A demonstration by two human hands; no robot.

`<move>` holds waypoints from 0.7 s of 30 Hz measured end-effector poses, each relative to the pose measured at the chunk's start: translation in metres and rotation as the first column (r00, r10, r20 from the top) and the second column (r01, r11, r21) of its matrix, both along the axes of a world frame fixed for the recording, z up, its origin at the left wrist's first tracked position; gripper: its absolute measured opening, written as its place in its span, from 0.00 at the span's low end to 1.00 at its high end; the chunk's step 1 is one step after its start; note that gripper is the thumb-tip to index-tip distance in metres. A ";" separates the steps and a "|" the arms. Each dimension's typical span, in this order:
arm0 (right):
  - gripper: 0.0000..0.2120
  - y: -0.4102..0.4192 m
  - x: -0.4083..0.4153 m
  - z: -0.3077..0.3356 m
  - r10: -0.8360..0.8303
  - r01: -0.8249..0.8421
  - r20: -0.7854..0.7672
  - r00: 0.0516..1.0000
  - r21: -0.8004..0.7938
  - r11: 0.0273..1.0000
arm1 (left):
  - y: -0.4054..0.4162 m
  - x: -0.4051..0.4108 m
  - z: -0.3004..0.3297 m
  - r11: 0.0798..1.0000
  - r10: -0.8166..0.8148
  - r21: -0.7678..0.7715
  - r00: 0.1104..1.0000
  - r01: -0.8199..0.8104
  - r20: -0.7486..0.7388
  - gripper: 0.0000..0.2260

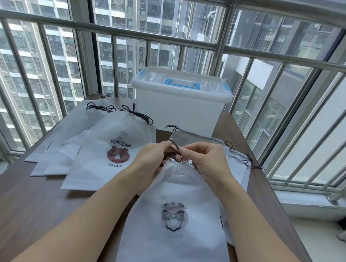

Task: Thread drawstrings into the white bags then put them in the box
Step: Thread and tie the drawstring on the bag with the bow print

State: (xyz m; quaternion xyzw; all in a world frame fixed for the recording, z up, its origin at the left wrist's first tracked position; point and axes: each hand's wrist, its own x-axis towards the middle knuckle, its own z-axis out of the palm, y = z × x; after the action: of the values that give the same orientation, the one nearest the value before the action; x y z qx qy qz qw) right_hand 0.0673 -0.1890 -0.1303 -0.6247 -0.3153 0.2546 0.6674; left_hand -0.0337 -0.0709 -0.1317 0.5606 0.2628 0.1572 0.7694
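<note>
Right around the middle of the frame, the left hand [152, 158] and the right hand [205, 161] are both pinching the thin dark drawstring [176, 150] at the gathered mouth of a white fabric bag with a bow print [177, 220]. That bag lies flat on the dark wood-grain table [23, 209], and its bottom edge is cut off by the lower edge of the frame. Left of it is a fanned stack of white drawstring bags [102, 154], the top one printed with a bear, near the table's left edge. More bags [236, 162] peek out behind the right hand, mostly hidden. The translucent plastic box with a blue-handled lid [179, 107] sits at the far edge, lid on. Bare tabletop shows lower left. Exactly how the cord runs between the fingertips is hard to make out.
</note>
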 end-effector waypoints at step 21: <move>0.07 -0.002 0.002 -0.004 0.004 -0.005 -0.010 1.000 -0.121 0.993 | 0.003 0.005 -0.012 0.995 0.036 0.095 0.997 -0.029 -0.074 0.17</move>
State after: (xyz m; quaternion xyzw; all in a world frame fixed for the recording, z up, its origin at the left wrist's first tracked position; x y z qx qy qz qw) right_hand 0.0697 -0.1907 -0.1345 -0.6619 -0.2975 0.2780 0.6294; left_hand -0.0285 -0.0684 -0.1439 0.5973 0.2933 0.1606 0.7290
